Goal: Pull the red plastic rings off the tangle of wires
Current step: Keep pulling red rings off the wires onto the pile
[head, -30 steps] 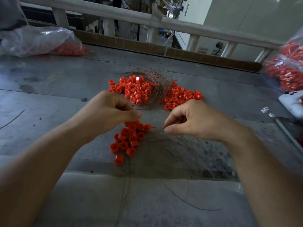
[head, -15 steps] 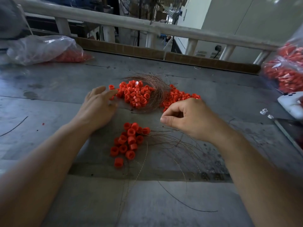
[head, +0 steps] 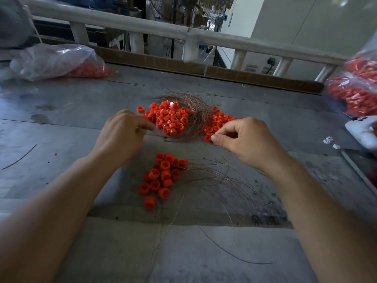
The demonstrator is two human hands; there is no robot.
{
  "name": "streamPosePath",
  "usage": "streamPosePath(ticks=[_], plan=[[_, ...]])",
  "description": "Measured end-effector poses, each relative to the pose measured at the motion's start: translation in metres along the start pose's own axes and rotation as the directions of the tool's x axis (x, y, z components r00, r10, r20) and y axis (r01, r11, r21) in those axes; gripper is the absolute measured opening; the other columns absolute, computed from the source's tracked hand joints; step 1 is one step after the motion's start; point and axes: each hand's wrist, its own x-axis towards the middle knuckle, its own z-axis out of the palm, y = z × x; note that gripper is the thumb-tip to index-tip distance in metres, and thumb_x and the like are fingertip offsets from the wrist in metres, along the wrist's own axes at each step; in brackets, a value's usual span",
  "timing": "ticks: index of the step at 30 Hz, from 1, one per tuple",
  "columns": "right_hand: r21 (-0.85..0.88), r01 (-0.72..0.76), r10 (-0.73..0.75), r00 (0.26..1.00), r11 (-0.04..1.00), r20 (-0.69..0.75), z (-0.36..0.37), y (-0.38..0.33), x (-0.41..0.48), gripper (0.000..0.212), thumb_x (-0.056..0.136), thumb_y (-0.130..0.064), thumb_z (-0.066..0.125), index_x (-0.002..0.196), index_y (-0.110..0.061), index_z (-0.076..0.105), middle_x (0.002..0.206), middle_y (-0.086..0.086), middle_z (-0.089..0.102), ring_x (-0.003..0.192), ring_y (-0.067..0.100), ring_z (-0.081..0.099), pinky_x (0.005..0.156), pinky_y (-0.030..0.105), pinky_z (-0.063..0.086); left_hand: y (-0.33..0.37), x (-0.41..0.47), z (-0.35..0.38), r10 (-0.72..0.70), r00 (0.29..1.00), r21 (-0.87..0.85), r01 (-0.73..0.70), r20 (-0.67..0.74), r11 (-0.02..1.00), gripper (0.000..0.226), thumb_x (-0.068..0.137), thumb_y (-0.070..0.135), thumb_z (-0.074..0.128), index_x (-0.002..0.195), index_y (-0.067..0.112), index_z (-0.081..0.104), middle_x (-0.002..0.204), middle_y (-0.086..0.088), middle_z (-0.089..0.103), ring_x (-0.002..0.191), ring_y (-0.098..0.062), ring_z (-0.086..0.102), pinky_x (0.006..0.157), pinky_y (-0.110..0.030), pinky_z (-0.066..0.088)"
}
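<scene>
Though apart, hands (head: 247, 139) beside rings (head: 169, 119).

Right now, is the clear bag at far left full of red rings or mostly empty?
Mostly empty: the clear bag lies slack and crumpled on the table, red rings showing only at its right end.

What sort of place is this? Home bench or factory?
Probably a small factory or workshop. A worn metal worktable, heaped red rings tangled with copper wires, and clear bags stuffed with more of them suggest bulk piecework.
</scene>
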Motion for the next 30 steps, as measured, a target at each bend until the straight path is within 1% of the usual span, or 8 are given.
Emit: streamPosePath(ticks=[3,6,8,11,13,17,25,30], plan=[[-0.056,0.011,-0.013,1.000,0.998,-0.028,0.001,0.003,0.003,0.013,0.084,-0.028,0.064,0.090,-0.018,0.070,0.076,-0.017,0.061,0.073,0.003,0.057,0.069,0.016,0.045,0.015,-0.010,-0.007,0.069,0.997,-0.119,-0.071,-0.021,0.990,0.027,0.085,0.009,0.062,0.106,0.024,0.069,0.084,0.013,0.056,0.070,0.000,0.050,0.065,-0.010,0.032],[-0.124,0.108,-0.106,0.994,0.986,0.019,0.009,0.005,0.006,0.027,0.086,-0.028,0.061,0.111,-0.017,0.065,0.109,-0.007,0.061,0.099,0.006,0.052,0.083,0.011,0.035,0.029,-0.020,-0.008,0.085,0.996,-0.255,-0.074,0.033,0.964,0.027,0.080,0.011,0.068,0.106,0.019,0.068,0.079,0.023,0.054,0.077,0.004,0.055,0.072,-0.011,0.041],[-0.190,0.187,-0.176,0.982,0.964,0.075,0.017,0.005,0.009,0.033,0.088,-0.029,0.058,0.118,-0.015,0.061,0.131,-0.003,0.050,0.121,0.010,0.041,0.095,0.015,0.023,0.035,-0.024,-0.006,0.115,0.992,-0.256,-0.097,0.056,0.962,0.019,0.079,0.013,0.070,0.097,0.019,0.070,0.079,0.024,0.054,0.076,0.006,0.054,0.073,-0.011,0.041],[-0.260,0.236,-0.191,0.963,0.936,0.190,0.029,0.006,0.013,0.042,0.090,-0.035,0.052,0.127,-0.015,0.053,0.148,-0.005,0.029,0.135,0.010,0.021,0.105,0.022,0.015,0.038,-0.026,-0.004,0.148,0.986,-0.226,-0.126,0.080,0.966,0.016,0.079,0.015,0.069,0.093,0.021,0.070,0.080,0.025,0.053,0.073,0.009,0.051,0.068,-0.006,0.035],[-0.316,0.249,-0.174,0.953,0.915,0.247,0.035,0.008,0.015,0.049,0.092,-0.040,0.046,0.134,-0.014,0.044,0.152,-0.006,0.021,0.138,0.011,0.014,0.110,0.027,0.013,0.038,-0.026,-0.005,0.158,0.983,-0.228,-0.134,0.089,0.964,0.016,0.079,0.016,0.069,0.094,0.022,0.070,0.080,0.025,0.053,0.074,0.009,0.052,0.069,-0.006,0.035],[-0.328,0.248,-0.164,0.951,0.912,0.262,0.041,0.013,0.016,0.055,0.094,-0.043,0.040,0.139,-0.012,0.035,0.150,-0.004,0.026,0.137,0.010,0.015,0.107,0.022,0.010,0.038,-0.027,-0.007,0.160,0.982,-0.238,-0.133,0.098,0.962,0.017,0.080,0.016,0.068,0.095,0.021,0.070,0.081,0.024,0.054,0.077,0.008,0.053,0.072,-0.008,0.039],[-0.262,0.297,-0.278,0.954,0.918,0.109,0.038,0.010,0.015,0.041,0.090,-0.032,0.052,0.122,-0.007,0.056,0.129,0.003,0.052,0.122,0.013,0.039,0.084,0.005,0.014,0.039,-0.029,-0.008,0.133,0.984,-0.243,-0.101,0.118,0.965,0.017,0.080,0.017,0.068,0.097,0.022,0.070,0.083,0.023,0.054,0.077,0.007,0.054,0.071,-0.008,0.039],[-0.251,0.313,-0.284,0.948,0.916,0.146,0.039,0.010,0.016,0.041,0.091,-0.035,0.051,0.122,-0.010,0.057,0.143,0.000,0.039,0.134,0.012,0.025,0.101,0.015,0.013,0.039,-0.029,-0.009,0.125,0.985,-0.235,-0.094,0.119,0.967,0.017,0.080,0.018,0.068,0.097,0.023,0.070,0.083,0.023,0.054,0.077,0.007,0.053,0.070,-0.007,0.037]])
